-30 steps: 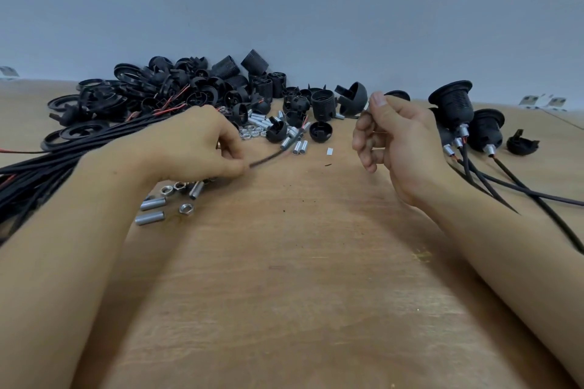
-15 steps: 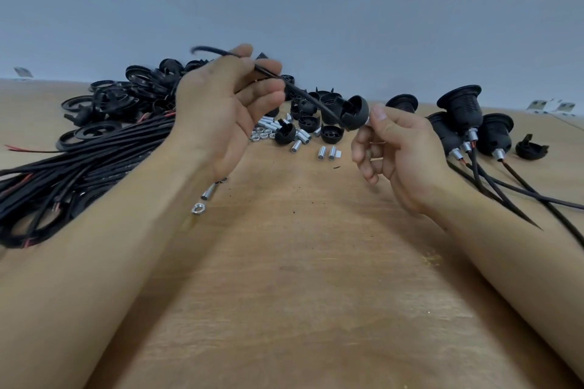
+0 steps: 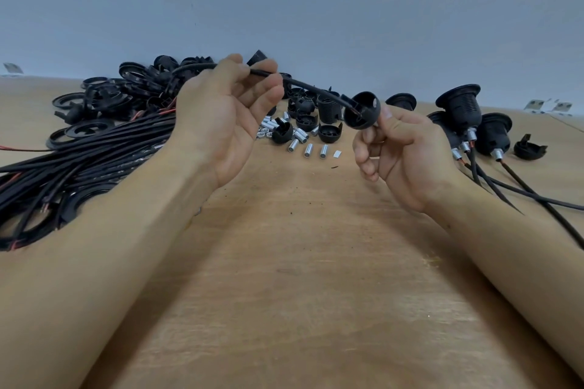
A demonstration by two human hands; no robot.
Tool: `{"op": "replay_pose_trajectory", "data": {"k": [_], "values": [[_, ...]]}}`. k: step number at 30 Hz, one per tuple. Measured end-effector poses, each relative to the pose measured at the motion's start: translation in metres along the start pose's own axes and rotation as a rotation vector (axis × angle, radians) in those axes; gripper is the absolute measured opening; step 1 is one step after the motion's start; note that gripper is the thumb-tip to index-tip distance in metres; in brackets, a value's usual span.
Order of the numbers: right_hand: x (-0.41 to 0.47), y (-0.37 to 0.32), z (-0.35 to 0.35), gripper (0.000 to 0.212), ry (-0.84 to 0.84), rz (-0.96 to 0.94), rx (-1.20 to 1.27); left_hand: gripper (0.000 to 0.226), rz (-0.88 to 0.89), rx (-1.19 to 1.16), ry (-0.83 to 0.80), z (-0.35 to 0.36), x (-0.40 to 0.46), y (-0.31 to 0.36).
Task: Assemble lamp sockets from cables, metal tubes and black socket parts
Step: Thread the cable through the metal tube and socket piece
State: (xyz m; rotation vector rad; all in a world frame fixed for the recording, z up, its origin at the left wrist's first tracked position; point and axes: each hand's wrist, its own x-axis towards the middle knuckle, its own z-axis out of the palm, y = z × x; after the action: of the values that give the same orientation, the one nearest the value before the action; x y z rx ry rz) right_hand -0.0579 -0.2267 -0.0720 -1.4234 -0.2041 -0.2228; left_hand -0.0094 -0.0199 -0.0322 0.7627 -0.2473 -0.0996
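Observation:
My left hand pinches a black cable between thumb and fingertips, raised above the table. The cable's free end reaches into a black dome-shaped socket cap. That cap is held by the thumb and fingers of my right hand, just right of centre. Whether a metal tube sits in the cap is hidden.
A bundle of black cables lies at the left, with a heap of black rings and socket parts behind it. Loose metal tubes and caps lie mid-table. Finished sockets with cables stand at the right on the wooden table.
My left hand lifted the cable off the table and brought its end over to the cap in my right hand. The right hand stayed nearly in place.

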Motion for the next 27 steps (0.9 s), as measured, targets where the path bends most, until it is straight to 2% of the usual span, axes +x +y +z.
{"op": "replay_pose_trajectory", "data": {"k": [5,9,13,20,27], "values": [[-0.0002,0.0003,-0.0009,0.036,0.003,-0.002,-0.007,0.012,0.021,0.022,-0.020,0.0011,0.0002,-0.0004],[0.0000,-0.0005,-0.0002,0.034,0.002,-0.001,-0.021,0.013,-0.014,-0.064,-0.028,0.0012,-0.0022,-0.0001],[0.0000,-0.0005,0.0007,0.035,-0.004,0.006,-0.025,0.015,0.021,0.017,-0.022,0.0041,-0.0030,-0.0014],[0.0002,-0.0021,0.0008,0.036,0.005,0.016,0.005,0.013,0.024,-0.016,-0.026,0.0033,-0.0035,0.0031],[-0.0002,-0.0038,0.0006,0.035,0.019,0.023,0.016,0.013,0.052,0.099,-0.037,0.0044,-0.0029,-0.0005]]}}
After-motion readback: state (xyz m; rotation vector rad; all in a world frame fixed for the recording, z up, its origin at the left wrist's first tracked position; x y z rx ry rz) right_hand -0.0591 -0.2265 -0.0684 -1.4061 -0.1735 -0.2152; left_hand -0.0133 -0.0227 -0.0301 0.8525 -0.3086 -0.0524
